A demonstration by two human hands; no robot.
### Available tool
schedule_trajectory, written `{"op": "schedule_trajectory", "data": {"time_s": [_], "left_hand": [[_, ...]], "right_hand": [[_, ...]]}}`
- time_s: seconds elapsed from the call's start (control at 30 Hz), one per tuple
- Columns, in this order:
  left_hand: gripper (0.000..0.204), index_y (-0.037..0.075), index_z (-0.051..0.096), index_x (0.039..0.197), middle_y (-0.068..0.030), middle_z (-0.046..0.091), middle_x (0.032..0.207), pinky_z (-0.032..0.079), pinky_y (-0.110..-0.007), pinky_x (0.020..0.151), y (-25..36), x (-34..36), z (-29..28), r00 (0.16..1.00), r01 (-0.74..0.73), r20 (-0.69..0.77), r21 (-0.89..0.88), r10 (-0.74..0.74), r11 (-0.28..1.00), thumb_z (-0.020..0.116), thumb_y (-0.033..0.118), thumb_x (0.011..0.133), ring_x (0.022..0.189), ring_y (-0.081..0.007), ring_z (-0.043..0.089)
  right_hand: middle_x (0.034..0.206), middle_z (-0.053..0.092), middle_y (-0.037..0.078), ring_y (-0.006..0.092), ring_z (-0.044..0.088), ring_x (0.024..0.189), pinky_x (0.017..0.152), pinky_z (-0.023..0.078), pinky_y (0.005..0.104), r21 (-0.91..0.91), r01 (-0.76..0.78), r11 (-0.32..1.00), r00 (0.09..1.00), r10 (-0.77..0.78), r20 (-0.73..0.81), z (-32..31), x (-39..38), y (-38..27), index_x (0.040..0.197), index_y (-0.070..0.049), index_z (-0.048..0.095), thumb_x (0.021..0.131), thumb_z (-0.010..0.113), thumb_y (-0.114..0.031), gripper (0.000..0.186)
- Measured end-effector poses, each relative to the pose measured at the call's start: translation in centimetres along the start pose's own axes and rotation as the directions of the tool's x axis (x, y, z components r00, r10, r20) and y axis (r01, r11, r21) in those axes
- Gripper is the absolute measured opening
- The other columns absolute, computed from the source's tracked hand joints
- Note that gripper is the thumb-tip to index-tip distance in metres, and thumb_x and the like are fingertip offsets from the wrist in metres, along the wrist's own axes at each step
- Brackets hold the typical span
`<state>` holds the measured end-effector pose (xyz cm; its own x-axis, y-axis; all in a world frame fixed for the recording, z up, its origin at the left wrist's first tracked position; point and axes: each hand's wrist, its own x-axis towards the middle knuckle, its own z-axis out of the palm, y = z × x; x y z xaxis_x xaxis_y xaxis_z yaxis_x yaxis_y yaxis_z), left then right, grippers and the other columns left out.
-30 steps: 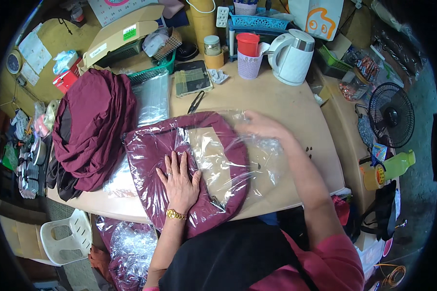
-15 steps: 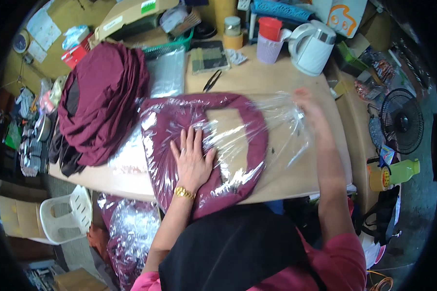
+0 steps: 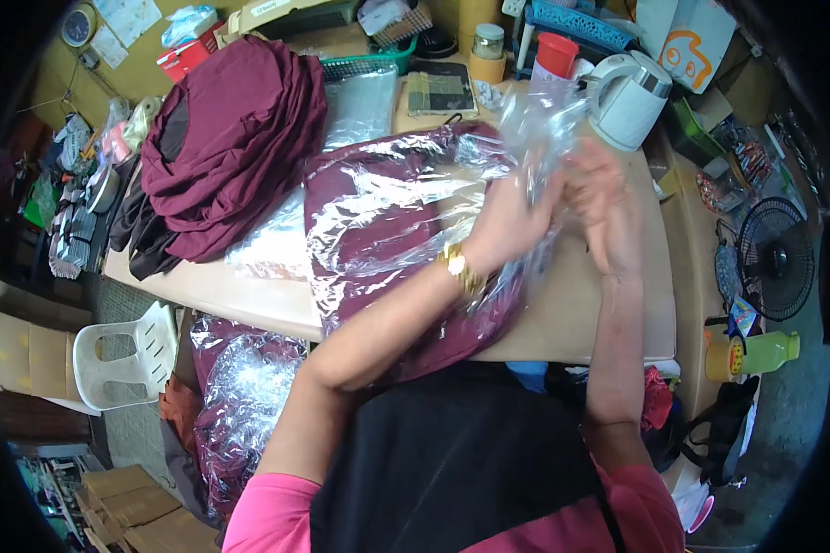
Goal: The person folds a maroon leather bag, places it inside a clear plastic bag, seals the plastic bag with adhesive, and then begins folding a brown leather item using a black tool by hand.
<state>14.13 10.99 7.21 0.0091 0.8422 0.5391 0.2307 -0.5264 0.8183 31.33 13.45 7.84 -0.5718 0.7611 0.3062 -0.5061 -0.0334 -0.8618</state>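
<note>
A maroon cloth item [image 3: 364, 230], folded flat inside a shiny clear plastic bag [image 3: 549, 115], lies across the table's front. The bag's loose end is bunched and lifted at its right side. My left hand [image 3: 512, 221], with a gold watch at the wrist, is closed on the gathered plastic. Close beside it, my right hand [image 3: 604, 198] is raised with bent fingers, smeared by motion. Whether it grips plastic I cannot make out. To the left, a heap of maroon cloth [image 3: 235, 138] is piled on the table, with flat clear bags [image 3: 360, 106] next to it.
A white electric kettle [image 3: 629, 101], a red cup [image 3: 556, 55], a lidded jar [image 3: 489, 41] and a dark notebook [image 3: 441, 89] stand or lie along the back. A black fan [image 3: 775, 249] is at the right. Below left are a white plastic chair [image 3: 124, 364] and bagged maroon goods [image 3: 249, 396].
My left hand has left the flat bag and come right to the loose plastic. The bag's end is now bunched and raised near both hands. The view has shifted slightly.
</note>
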Motion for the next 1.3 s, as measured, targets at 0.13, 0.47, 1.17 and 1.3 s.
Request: {"op": "schedule_trajectory", "data": {"time_s": [0.13, 0.47, 1.17, 1.3], "left_hand": [[0.028, -0.003, 0.064, 0.091, -0.0096, 0.065, 0.074, 0.048, -0.034, 0.061, 9.3, 9.3, -3.3, 0.997, -0.014, -0.071, -0.585, -0.034, 0.811, 0.047, 0.017, 0.1, 0.064, -0.0144, 0.058], [0.049, -0.012, 0.037, 0.141, -0.0284, 0.05, 0.141, 0.044, -0.044, 0.111, 7.2, 1.3, -16.3, 0.845, -0.115, -0.439, -0.706, -0.304, 0.699, 0.036, 0.024, 0.108, 0.126, -0.0352, 0.056], [0.038, -0.005, 0.062, 0.074, 0.0001, 0.052, 0.057, 0.035, -0.031, 0.051, -12.0, -6.5, -24.6, 0.835, 0.476, -0.475, 0.367, -0.279, 0.799, 0.067, 0.026, 0.095, 0.055, -0.0091, 0.042], [0.038, -0.002, 0.066, 0.087, 0.0006, 0.057, 0.067, 0.04, -0.029, 0.054, -11.9, -9.3, -30.0, 0.719, 0.59, -0.596, 0.252, -0.358, 0.767, 0.066, 0.035, 0.096, 0.058, -0.0095, 0.047]], "right_hand": [[0.14, 0.052, 0.017, 0.0256, 0.052, 0.126, 0.107, 0.039, 0.0426, -0.352, 0.163, 0.922, 0.734, -0.352, -0.581, -3.7, -2.0, -0.8, 0.147, 0.0, 0.038, 0.106, 0.039, -0.049, 0.064], [0.131, 0.058, 0.015, 0.0195, 0.06, 0.108, 0.091, 0.05, 0.0335, 0.23, -0.132, 0.964, 0.898, 0.214, -0.384, -2.5, -6.9, 4.3, 0.155, -0.013, 0.029, 0.091, 0.068, -0.031, 0.077], [0.161, 0.028, 0.014, 0.0393, 0.014, 0.151, 0.11, 0.0, 0.0768, -0.877, -0.364, -0.314, 0.931, -0.111, -0.347, -7.1, 8.7, 10.9, 0.147, -0.031, 0.049, 0.093, 0.041, -0.07, 0.067], [0.161, 0.028, 0.014, 0.0389, 0.013, 0.151, 0.111, 0.001, 0.0758, -0.864, -0.325, -0.386, 0.943, -0.063, -0.326, -6.2, 8.7, 10.8, 0.149, -0.032, 0.045, 0.094, 0.041, -0.07, 0.067]]}}
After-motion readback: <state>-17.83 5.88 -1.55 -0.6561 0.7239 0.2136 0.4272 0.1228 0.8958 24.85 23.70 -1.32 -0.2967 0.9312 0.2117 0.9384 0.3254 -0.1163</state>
